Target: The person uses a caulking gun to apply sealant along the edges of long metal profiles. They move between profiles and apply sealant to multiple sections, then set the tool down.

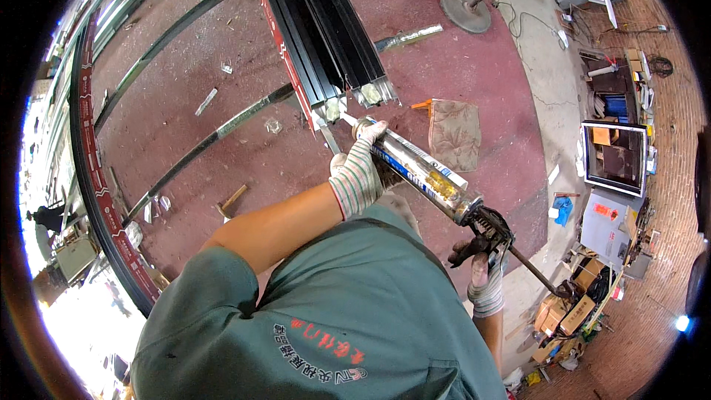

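Observation:
A caulking gun loaded with a silver and blue sealant tube slants across in front of my body. My left hand, in a striped knit glove, is wrapped round its front end. At the rear, my right hand, also gloved, grips the dark, grimy handle and trigger. The nozzle points at the near cut ends of long black profiles, where pale lumps of filler sit in the openings. A flat grey strip sticks out beside my left fingers; I cannot tell whether they hold it.
The profiles rest over metal rails above a dark red floor. A patterned cloth pad and a hammer lie nearby. Another long profile runs along the left. Cardboard boxes and a round metal base are on the right.

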`<action>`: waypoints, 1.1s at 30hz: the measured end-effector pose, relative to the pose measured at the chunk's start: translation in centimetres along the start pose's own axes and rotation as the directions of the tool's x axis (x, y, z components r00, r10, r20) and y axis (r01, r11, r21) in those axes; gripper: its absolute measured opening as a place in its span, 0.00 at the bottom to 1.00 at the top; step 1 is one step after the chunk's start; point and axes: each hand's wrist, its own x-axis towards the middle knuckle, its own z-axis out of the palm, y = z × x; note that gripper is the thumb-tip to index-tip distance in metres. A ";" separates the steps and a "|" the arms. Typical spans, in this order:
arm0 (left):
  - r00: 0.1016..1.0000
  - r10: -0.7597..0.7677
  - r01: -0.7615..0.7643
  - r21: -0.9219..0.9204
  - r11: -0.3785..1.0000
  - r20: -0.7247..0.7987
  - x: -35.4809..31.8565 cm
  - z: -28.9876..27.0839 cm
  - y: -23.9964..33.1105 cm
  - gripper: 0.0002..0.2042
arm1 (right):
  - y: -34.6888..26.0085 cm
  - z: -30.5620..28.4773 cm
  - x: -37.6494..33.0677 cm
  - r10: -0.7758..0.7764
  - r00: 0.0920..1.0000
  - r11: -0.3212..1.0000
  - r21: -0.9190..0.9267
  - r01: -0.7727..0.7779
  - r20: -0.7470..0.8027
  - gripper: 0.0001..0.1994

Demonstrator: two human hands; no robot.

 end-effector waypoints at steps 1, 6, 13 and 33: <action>1.000 -0.018 0.018 -0.003 1.000 -0.003 0.0 0.2 0.2 0.28 | 0.4 -0.5 0.0 0.014 1.000 1.000 0.024 -0.014 -0.011 0.19; 1.000 -0.011 0.011 -0.005 1.000 0.016 0.7 -0.2 0.7 0.27 | 0.1 3.5 0.3 -0.225 0.974 0.825 -0.529 0.200 0.017 0.34; 1.000 -0.025 0.025 -0.023 0.999 0.013 1.6 -1.1 0.2 0.28 | 2.9 -0.7 0.4 -0.107 0.989 0.963 -0.257 0.079 -0.099 0.32; 0.996 -0.041 0.058 -0.234 0.971 0.077 1.1 -2.7 0.2 0.28 | 1.2 4.3 -1.4 -0.041 0.995 0.989 -0.142 0.028 -0.090 0.18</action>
